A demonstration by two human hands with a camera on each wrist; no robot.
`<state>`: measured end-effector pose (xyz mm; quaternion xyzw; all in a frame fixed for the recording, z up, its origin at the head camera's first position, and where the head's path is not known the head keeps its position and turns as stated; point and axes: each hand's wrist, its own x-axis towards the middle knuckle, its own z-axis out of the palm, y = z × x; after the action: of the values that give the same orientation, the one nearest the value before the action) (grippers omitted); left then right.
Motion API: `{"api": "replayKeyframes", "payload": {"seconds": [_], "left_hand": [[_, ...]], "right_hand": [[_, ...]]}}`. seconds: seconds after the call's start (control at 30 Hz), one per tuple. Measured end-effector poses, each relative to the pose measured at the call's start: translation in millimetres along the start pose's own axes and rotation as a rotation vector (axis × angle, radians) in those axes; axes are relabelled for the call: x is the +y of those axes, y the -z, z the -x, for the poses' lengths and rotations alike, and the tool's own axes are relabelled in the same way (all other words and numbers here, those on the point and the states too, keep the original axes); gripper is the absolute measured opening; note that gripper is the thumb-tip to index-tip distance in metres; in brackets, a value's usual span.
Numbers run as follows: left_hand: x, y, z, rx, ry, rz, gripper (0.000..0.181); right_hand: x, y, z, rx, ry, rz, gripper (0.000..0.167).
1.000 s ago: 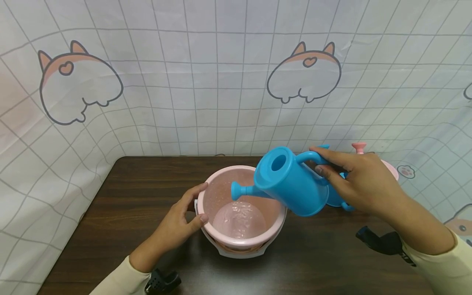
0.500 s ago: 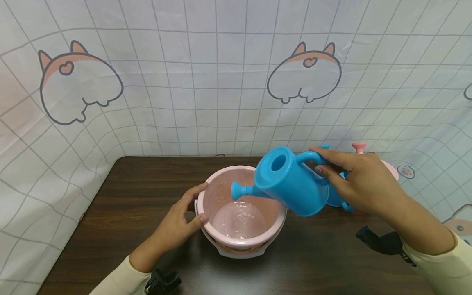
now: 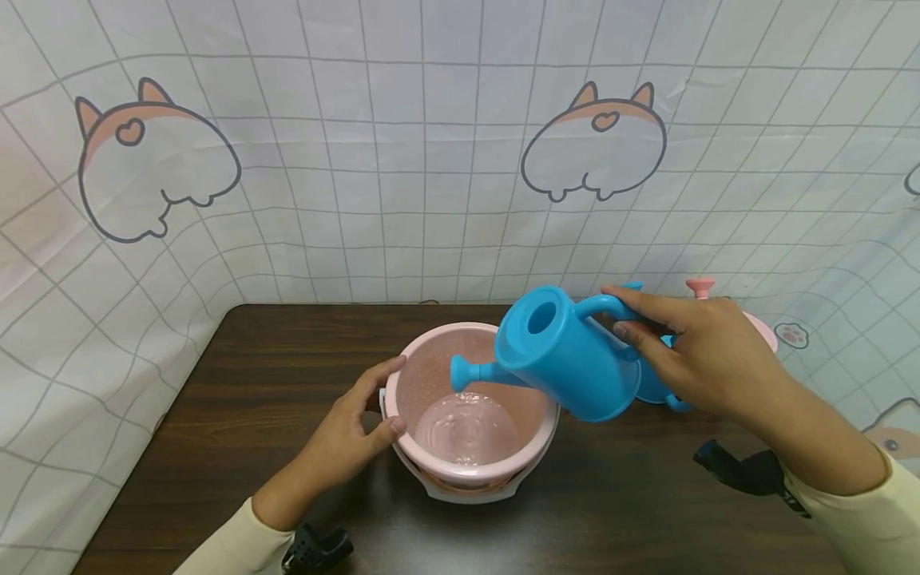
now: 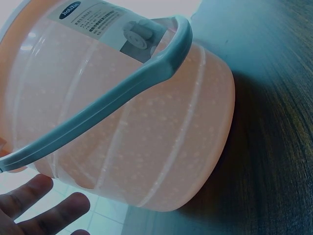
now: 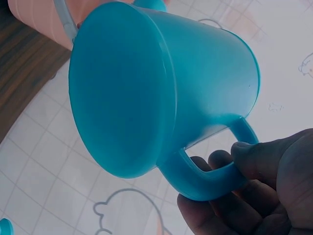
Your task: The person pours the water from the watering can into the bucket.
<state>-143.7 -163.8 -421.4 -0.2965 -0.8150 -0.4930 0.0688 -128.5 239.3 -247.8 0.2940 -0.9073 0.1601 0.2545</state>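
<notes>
A pink bucket point(image 3: 471, 473) with a grey handle point(image 4: 112, 105) stands on the table, with rippling water point(image 3: 470, 431) inside. My left hand point(image 3: 345, 435) holds the bucket's left rim, thumb at the front and forefinger farther back. In the left wrist view some of its fingers hang beside the bucket wall. My right hand point(image 3: 707, 351) grips the handle of a blue watering can point(image 3: 582, 371). The can is tilted, its spout point(image 3: 467, 373) pointing left over the bucket's opening. The right wrist view shows the can's base and the fingers curled round its handle.
Behind the right hand, partly hidden, are another blue item point(image 3: 650, 390) and a pink item with a flared top point(image 3: 699, 287). The dark wooden table point(image 3: 237, 399) ends at a white grid-patterned cloth point(image 3: 359, 200) at the back and sides.
The ripples and glints on the water in the bucket shift. Both hands, the watering can and the bucket stay where they were.
</notes>
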Motion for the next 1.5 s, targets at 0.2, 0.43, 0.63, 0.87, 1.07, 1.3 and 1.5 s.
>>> {"api": "replayKeyframes", "payload": {"seconds": [0.2, 0.43, 0.63, 0.87, 1.07, 1.3, 1.5], "left_hand": [[0.1, 0.1, 0.0, -0.003, 0.002, 0.0, 0.069], [0.3, -0.1, -0.2, -0.003, 0.006, -0.005, 0.07], [0.4, -0.3, -0.2, -0.001, 0.004, -0.005, 0.069], [-0.5, -0.6, -0.2, 0.004, -0.005, -0.01, 0.069], [-0.3, -0.7, -0.1, 0.005, -0.001, -0.011, 0.069], [-0.1, -0.8, -0.1, 0.004, -0.002, -0.01, 0.069], [1.2, -0.7, -0.4, 0.007, -0.005, -0.016, 0.069]], "right_hand": [[0.1, 0.3, -2.1, 0.002, 0.013, -0.006, 0.052], [-0.2, 0.4, -3.7, -0.008, 0.016, -0.021, 0.05], [-2.0, 0.9, -5.0, -0.033, -0.001, -0.017, 0.05], [-4.7, 2.6, -6.5, -0.06, -0.012, -0.011, 0.049], [-5.0, 2.9, -7.5, -0.062, 0.002, -0.003, 0.049], [-4.5, 2.8, -8.5, -0.063, 0.005, 0.007, 0.049], [-4.9, 3.3, -9.4, -0.062, 0.008, 0.005, 0.049]]}}
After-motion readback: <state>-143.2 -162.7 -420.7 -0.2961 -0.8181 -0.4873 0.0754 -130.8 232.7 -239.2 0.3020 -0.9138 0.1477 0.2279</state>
